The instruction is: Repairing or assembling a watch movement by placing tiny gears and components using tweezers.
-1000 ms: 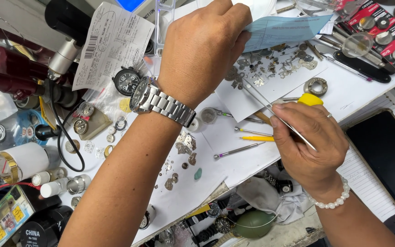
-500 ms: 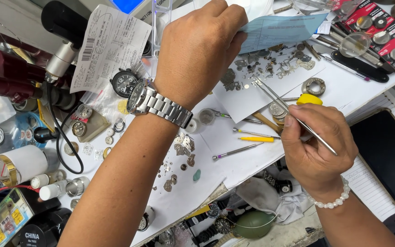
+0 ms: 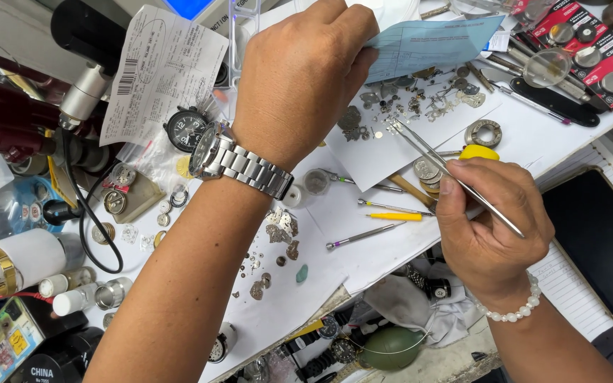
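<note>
Right hand [image 3: 489, 227] grip pinches tweezers [image 3: 448, 170], tips over small watch parts [image 3: 420, 106]; left hand [image 3: 303, 74] pinches blue paper [image 3: 434, 42]

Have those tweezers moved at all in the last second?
Yes. The tweezers in the right hand swung up, tips now over the small watch parts, above the yellow screwdriver.

Left hand [image 3: 303, 74]: fingertips hidden behind its own knuckles; its grip on the blue paper sheet [image 3: 431, 44] is not visible. The sheet covers the table behind it. Tweezers [image 3: 448, 174]: rear end cut off from view inside the right hand [image 3: 487, 223]; whether the tips hold anything cannot be told. Small watch parts [image 3: 420, 106], upper centre: too small to identify singly. Dark tablet [image 3: 597, 241]: cut by the right edge. Green bulb [image 3: 391, 347]: partly below the table edge.
</note>
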